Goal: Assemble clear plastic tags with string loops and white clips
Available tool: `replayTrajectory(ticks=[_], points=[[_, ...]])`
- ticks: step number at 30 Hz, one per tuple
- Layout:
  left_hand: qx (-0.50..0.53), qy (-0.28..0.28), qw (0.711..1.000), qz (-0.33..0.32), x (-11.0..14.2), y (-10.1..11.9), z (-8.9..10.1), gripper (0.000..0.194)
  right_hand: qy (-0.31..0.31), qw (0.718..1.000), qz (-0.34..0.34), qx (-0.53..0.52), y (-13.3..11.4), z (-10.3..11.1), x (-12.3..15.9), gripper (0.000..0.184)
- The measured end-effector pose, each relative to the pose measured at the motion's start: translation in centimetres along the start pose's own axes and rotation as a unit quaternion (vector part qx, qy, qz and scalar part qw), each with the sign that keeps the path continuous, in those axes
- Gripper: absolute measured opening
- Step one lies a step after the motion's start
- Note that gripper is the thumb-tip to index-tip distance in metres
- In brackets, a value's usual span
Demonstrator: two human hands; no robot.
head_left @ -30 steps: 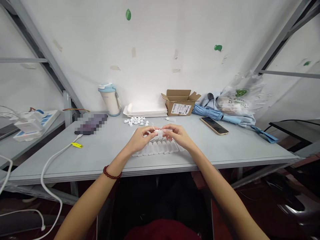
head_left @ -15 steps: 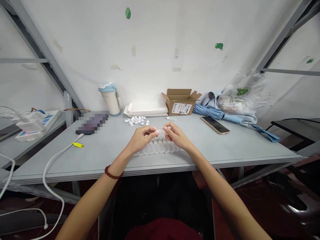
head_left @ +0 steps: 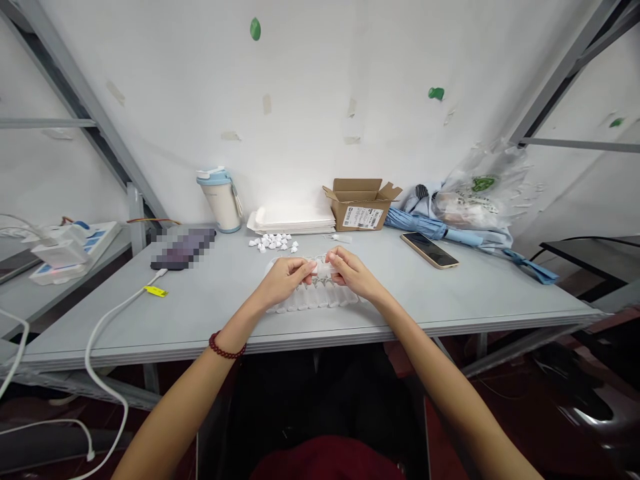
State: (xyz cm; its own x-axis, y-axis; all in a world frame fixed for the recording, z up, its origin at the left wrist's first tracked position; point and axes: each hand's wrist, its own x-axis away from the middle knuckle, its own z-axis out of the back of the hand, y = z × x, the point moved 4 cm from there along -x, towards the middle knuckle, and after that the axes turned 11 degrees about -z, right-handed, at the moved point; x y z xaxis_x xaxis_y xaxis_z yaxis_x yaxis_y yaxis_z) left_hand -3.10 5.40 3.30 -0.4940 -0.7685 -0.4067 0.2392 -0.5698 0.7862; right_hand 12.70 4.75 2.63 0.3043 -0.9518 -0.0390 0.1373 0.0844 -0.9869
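Over the near middle of the desk, my left hand [head_left: 286, 279] pinches a small white cap, mostly hidden by the fingertips. My right hand [head_left: 351, 272] is closed around a small translucent bottle [head_left: 325, 268], its end turned toward the left fingers; cap and bottle meet between the hands. Below them, a row of several similar translucent bottles [head_left: 320, 295] lies side by side on the desk. More clear plastic lies just behind, partly hidden by my hands. A pile of several white caps [head_left: 273, 241] sits beyond my left hand.
At the back stand a cream tumbler [head_left: 223, 200], a stack of white sheets [head_left: 295, 220] and an open cardboard box [head_left: 363, 207]. A phone [head_left: 429, 249] and a blue umbrella [head_left: 470, 239] lie right. A pixelated dark device [head_left: 184, 249] with a white cable [head_left: 110, 317] lies left.
The white cap shows less between my left fingertips. Both hands stay almost in the same place, with only a slight shift of the fingers.
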Motion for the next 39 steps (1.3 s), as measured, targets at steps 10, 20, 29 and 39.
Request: replayTrajectory(ticks=[10,20,29,39], points=[[0.01,0.038,0.999,-0.037,0.2,1.1,0.0,0.024,0.031,0.999,-0.008,0.006,0.4,0.4,-0.2,0.042],[0.035,0.049,0.998,0.034,0.0,0.6,0.1,0.033,0.068,0.991,0.06,0.101,0.1,0.5,0.0,0.033],[0.032,0.038,0.998,0.04,-0.1,0.8,0.1,0.043,0.095,0.978,0.125,0.135,0.0,0.9,0.1,0.028],[0.04,0.063,0.996,0.048,-0.1,0.1,0.2,0.048,0.108,0.973,0.139,0.15,-0.4,0.6,0.3,0.023]])
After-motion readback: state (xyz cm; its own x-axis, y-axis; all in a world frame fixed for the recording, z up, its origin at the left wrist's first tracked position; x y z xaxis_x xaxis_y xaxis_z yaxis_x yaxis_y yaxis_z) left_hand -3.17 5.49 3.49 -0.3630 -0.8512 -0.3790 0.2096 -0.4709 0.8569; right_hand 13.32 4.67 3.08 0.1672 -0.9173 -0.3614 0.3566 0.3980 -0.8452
